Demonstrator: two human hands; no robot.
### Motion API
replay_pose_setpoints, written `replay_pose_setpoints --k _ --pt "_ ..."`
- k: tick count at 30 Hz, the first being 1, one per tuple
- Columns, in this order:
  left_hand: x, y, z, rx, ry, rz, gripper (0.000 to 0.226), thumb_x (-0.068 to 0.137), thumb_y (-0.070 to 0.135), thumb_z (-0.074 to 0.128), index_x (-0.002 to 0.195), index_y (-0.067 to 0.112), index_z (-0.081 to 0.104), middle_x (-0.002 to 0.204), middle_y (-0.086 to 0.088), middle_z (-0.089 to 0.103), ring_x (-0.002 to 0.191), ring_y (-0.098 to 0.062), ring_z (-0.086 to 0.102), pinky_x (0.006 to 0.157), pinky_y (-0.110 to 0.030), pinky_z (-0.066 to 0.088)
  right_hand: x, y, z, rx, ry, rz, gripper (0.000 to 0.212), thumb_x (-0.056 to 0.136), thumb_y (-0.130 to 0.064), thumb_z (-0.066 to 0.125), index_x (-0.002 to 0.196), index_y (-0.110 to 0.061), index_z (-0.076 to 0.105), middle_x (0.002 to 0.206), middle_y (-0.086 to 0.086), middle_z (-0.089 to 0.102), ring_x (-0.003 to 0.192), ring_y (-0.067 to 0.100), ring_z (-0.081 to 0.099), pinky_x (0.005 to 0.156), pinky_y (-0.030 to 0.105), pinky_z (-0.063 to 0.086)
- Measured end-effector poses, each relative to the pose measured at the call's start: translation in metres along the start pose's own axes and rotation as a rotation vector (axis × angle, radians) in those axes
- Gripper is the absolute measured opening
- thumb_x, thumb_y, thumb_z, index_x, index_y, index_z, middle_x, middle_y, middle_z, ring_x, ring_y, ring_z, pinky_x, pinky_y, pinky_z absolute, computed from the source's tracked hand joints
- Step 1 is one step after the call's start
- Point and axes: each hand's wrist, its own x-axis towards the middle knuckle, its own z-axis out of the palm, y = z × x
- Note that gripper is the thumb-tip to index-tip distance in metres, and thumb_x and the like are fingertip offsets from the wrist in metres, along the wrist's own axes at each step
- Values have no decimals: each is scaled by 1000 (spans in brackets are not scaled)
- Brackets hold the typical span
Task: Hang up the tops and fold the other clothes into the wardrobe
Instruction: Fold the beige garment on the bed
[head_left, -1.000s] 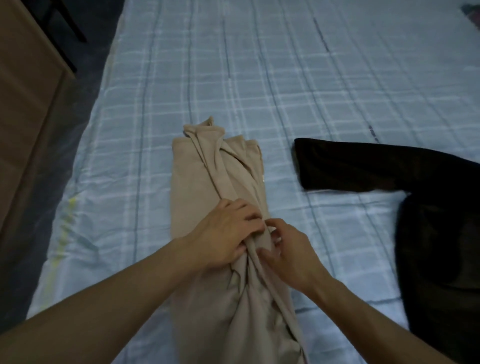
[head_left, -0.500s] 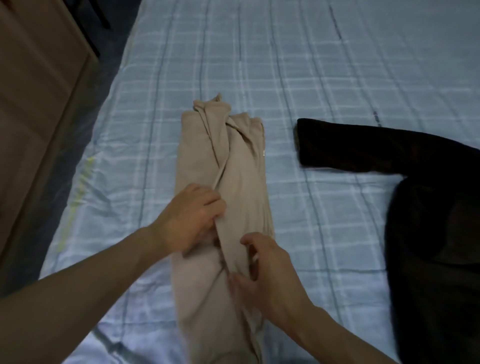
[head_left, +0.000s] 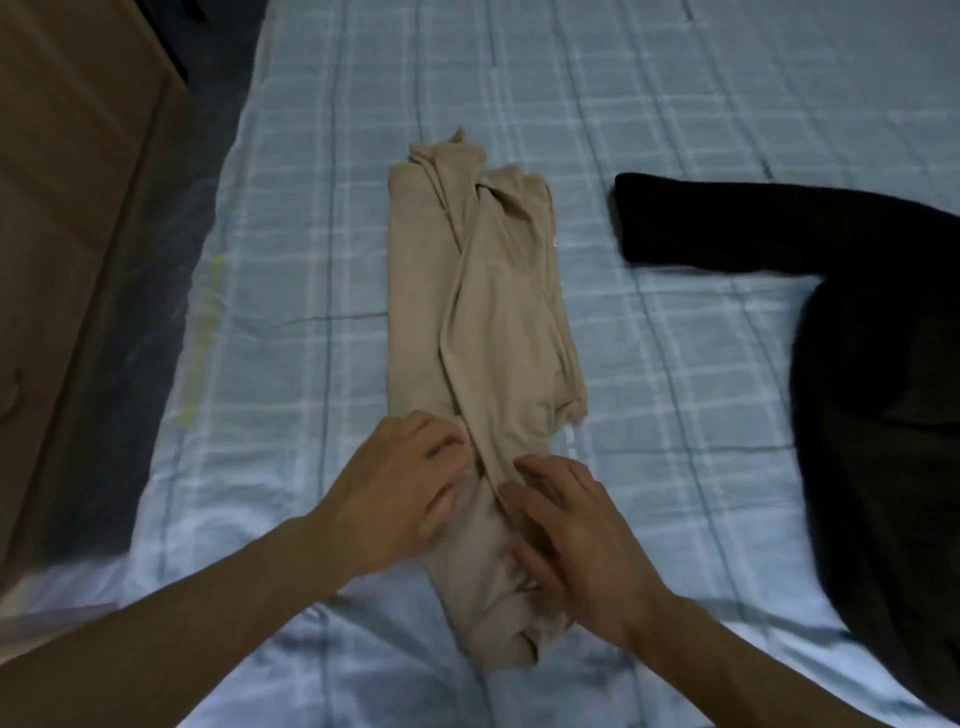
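Orientation: beige garment (head_left: 483, 312) ran lengthwise away from us; our left hand (head_left: 395, 499) and right hand (head_left: 571, 530) rested on its near end, fingers' grip uncertain.

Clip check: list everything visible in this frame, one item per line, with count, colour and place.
beige garment: one, beige, folded into a long strip at the middle of the bed
black garment: one, black, spread on the bed's right side, sleeve reaching toward the beige garment but apart from it
bedsheet: one, light blue check, covering the bed
wooden furniture: one, brown, along the left edge
floor strip: one, dark, between the wooden furniture and the bed
left hand: one, on the beige garment's near end, left of its raised fold
right hand: one, on the same end, right of the fold
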Motion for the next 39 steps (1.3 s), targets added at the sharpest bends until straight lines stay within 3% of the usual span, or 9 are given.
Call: replay_pose_setpoints --k 5,9,14,19,22,24,28,35,39 --pt "-44 19 14 -86 -129 13 37 82 37 69 111 16 67 121 -2 62 107 -23 60 85 -37 48 -29 11 4 55 -221 -61 104 76 -69 69 156 -18 25 164 9 8 152 26 10 118 42 29" --pt "-66 29 26 -86 -243 76 75 62 38 68 133 16 56 138 -4 52 123 -23 52 101 -39 43 -37 22 -1 -46 -391 -144 112 75 -42 75 158 -32 -1 164 -3 -19 152 16 -14 122 31 15" --pt "-61 38 33 17 -226 225 74 64 42 68 133 21 52 137 -2 50 121 -21 49 99 -36 41 -32 18 -2 -208 -295 -136 99 69 -18 74 154 -32 27 165 7 9 152 25 12 116 38 24" --pt "-55 45 33 23 17 202 12 74 19 69 84 15 70 86 -2 67 80 -23 64 75 -34 50 -19 2 -6 -188 -97 -190 45 74 -16 48 113 -18 71 145 13 50 138 34 43 102 49 44" --pt "-63 43 19 -283 58 -39 13 82 17 63 93 11 68 88 0 66 78 -15 57 71 -29 46 -11 3 -21 -184 -139 -239 41 69 -18 73 109 -14 70 135 7 60 132 26 51 112 45 35" --pt "-69 43 5 -464 35 -165 8 89 13 61 96 16 63 83 7 62 72 -10 56 63 -29 46 -9 -1 -36 -141 -136 -217 34 72 -14 71 106 -12 69 115 5 68 112 23 62 107 43 40" --pt "-77 54 -19 -637 66 -193 8 95 25 50 93 23 58 75 13 57 63 -8 53 55 -19 39 -15 -22 -63 -61 -142 -171 8 81 -18 54 86 -16 59 76 -2 60 64 17 54 59 38 49" --pt "-89 71 -36 -644 126 -214 8 93 26 50 90 26 58 78 15 56 68 -6 54 61 -20 41 -32 -33 -70 202 -157 -53 23 88 -30 72 105 -16 65 91 -7 67 79 11 60 72 33 49" --pt "-89 71 -39 -581 147 -177 12 94 27 50 90 20 60 83 13 54 73 -7 54 65 -17 40 -35 -32 -65 310 -85 41 18 85 -16 75 101 -16 69 90 -7 71 82 15 65 75 40 51"
